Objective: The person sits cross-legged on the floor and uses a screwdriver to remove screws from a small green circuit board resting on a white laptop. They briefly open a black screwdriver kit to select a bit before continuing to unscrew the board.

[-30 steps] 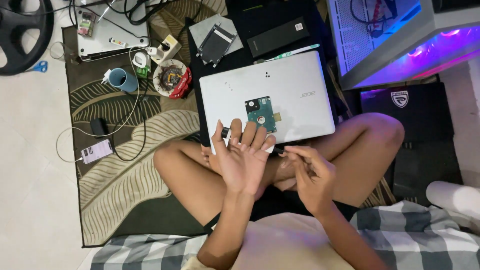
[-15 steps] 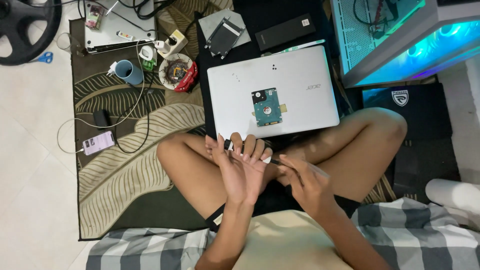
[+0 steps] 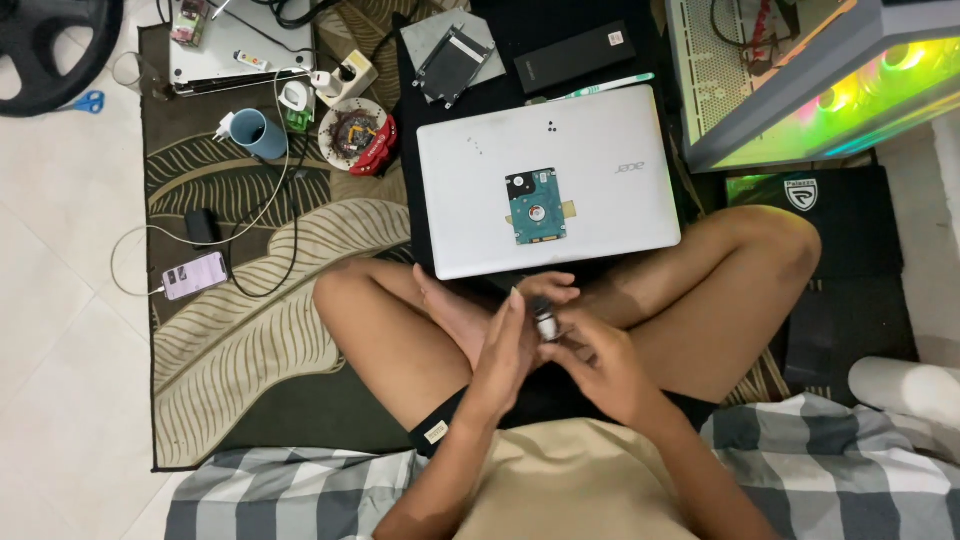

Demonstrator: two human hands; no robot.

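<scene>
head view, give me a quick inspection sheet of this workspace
surface: leaf-patterned rug on a tiled floor.
job's things: small dark and silver part held between both hands; bare hard drive lies on the closed white laptop.
clutter: blue cup, drive caddy, phone, scissors.
grippers: left hand and right hand both closed on the part, above the crossed legs.
cables: white lead runs from the phone.
surroundings: lit computer case, checked blanket.
</scene>
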